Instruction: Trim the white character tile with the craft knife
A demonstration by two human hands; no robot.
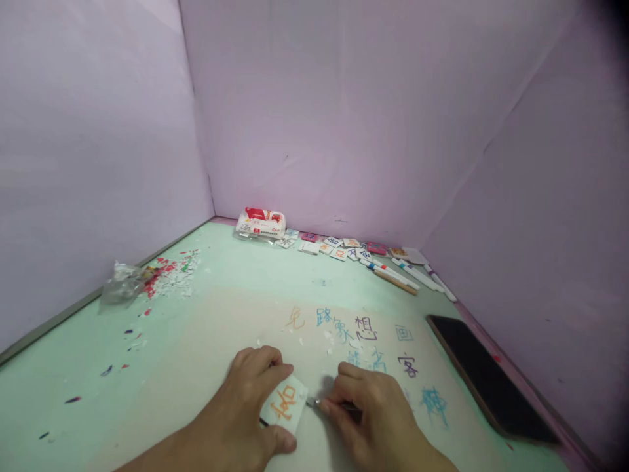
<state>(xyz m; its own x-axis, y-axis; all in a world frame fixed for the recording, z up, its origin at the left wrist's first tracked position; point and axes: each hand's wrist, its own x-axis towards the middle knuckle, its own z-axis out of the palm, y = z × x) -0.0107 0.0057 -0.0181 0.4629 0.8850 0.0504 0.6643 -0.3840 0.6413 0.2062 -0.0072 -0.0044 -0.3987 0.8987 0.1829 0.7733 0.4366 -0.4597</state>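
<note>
My left hand (248,400) holds a small white paper card (285,404) with an orange character on it, pinched flat against the pale green table (73,387). My right hand (371,413) grips a thin metal-tipped tool (314,402), whose tip touches the card's right edge. Cut-out coloured characters (366,328) lie on the table just beyond both hands, in orange, blue and purple.
A dark phone (486,377) lies at the right. Along the back wall sit a tissue pack (260,223), several character cards (339,249) and several pens (407,275). A crumpled clear bag (122,282) and paper scraps (171,275) lie at the left. Purple walls enclose the table.
</note>
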